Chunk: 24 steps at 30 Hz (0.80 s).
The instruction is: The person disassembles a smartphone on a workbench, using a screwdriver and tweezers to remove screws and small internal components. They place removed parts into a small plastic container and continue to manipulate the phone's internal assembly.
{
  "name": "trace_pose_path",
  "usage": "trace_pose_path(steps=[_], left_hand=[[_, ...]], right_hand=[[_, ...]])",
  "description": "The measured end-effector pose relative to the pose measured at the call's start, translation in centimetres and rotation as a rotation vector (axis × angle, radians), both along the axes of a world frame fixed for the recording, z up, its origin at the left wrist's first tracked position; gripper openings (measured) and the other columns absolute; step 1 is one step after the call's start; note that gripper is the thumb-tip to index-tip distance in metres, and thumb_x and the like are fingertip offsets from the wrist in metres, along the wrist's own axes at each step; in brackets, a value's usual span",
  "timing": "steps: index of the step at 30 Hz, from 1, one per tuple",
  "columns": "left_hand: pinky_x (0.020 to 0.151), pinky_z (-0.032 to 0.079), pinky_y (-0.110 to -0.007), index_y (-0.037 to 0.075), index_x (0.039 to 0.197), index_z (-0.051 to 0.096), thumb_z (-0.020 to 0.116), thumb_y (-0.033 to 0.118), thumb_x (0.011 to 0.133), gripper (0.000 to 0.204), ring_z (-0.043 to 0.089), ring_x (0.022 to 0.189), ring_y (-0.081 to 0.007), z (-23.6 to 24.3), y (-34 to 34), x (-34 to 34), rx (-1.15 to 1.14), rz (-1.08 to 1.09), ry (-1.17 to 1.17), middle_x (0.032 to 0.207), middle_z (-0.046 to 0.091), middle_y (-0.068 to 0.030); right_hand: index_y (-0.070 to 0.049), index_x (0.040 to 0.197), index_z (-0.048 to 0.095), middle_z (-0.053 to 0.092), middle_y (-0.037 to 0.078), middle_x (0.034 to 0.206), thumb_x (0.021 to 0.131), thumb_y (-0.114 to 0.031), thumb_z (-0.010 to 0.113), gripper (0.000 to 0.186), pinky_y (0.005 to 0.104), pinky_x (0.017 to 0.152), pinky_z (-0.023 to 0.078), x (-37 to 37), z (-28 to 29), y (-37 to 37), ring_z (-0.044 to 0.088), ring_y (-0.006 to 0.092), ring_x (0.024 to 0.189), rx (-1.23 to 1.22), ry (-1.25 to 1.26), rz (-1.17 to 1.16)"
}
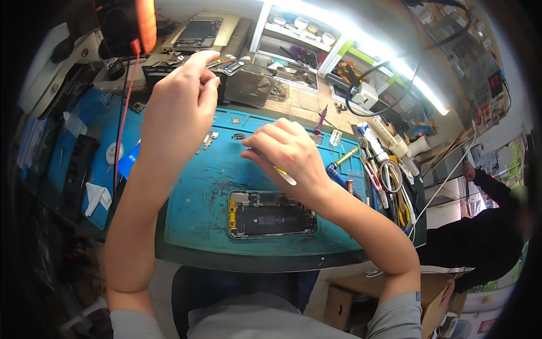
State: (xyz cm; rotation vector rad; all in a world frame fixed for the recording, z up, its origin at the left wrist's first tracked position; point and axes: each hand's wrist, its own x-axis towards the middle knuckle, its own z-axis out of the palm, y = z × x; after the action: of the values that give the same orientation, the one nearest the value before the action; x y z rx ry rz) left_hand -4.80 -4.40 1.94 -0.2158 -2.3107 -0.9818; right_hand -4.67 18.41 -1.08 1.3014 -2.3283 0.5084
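- Left hand [180, 104]: raised, fingers bent, thumb and forefinger close to each other; whether anything is pinched between them cannot be told
- Right hand [285, 150]: fingers curled and closed on a slim tool [286, 177], its pale end sticking out on the wrist side (the other end is hidden by the fingers)
- Small dark part [239, 137]: just beside the right fingertips, on their left; contact cannot be made out
- Opened phone [271, 220]: flat on the blue mat [195, 226], on the body side of the right hand; black battery exposed, yellow strip [232, 212] at its left end; neither hand grips it
- Loose small parts [210, 140]: between the two hands, nearer the left wrist
- Purple screwdriver [320, 120]: beyond the right hand, to its right
- Hand tools [372, 175]: crowded together, well right of the right hand
- Crumpled white tissue [97, 198]: left of the left forearm
- Red cable [127, 107]: hangs just left of the left hand
- Another person [480, 231]: dark clothing, far to the right of both hands
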Motion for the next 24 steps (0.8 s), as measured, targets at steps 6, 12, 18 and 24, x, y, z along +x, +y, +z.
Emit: trace_pose_path(steps=[6,12,18,24], left_hand=[[0.079,0.061,-0.034,0.004,0.143,0.069,0.071,0.005,0.104,0.039,0.079,0.089,-0.0197,-0.1,-0.3,0.3,-0.046,0.023,0.043,0.102,0.079,-0.0122],[0.076,0.06,-0.032,0.003,0.141,0.069,0.07,0.004,0.104,0.036,0.078,0.085,-0.0184,0.0,0.2,0.4,-0.031,-0.04,0.059,0.099,0.078,-0.0116],[0.077,0.06,-0.043,0.002,0.115,0.076,0.073,0.016,0.104,0.018,0.077,0.083,-0.0325,-0.1,2.4,2.8,-0.047,-0.474,-0.329,0.089,0.076,-0.0167],[0.106,0.052,-0.046,-0.004,0.147,0.057,0.091,0.042,0.086,0.083,0.064,0.123,-0.0384,-1.7,5.6,8.4,-0.507,-0.749,-0.368,0.133,0.067,-0.0212]], right_hand=[[-0.008,0.106,0.076,0.075,0.008,0.1,0.095,-0.017,0.084,0.016,0.0418,0.084,0.058,-1.1,-1.0,-0.5,0.07,0.0299,0.094,-0.004,-0.043,-0.019],[-0.008,0.106,0.078,0.077,0.01,0.096,0.097,-0.02,0.084,0.017,0.0407,0.081,0.059,-0.5,1.5,1.5,0.073,0.0298,0.091,-0.186,-0.198,-0.127],[-0.005,0.116,0.079,0.079,0.014,0.1,0.097,-0.011,0.083,0.02,0.0374,0.078,0.059,4.2,3.3,9.3,0.077,0.0296,0.087,-0.044,0.029,-0.416],[-0.004,0.116,0.078,0.076,0.012,0.11,0.089,-0.001,0.082,0.027,0.0447,0.088,0.059,10.6,1.7,16.6,0.074,0.0343,0.102,0.232,0.158,-0.559]])
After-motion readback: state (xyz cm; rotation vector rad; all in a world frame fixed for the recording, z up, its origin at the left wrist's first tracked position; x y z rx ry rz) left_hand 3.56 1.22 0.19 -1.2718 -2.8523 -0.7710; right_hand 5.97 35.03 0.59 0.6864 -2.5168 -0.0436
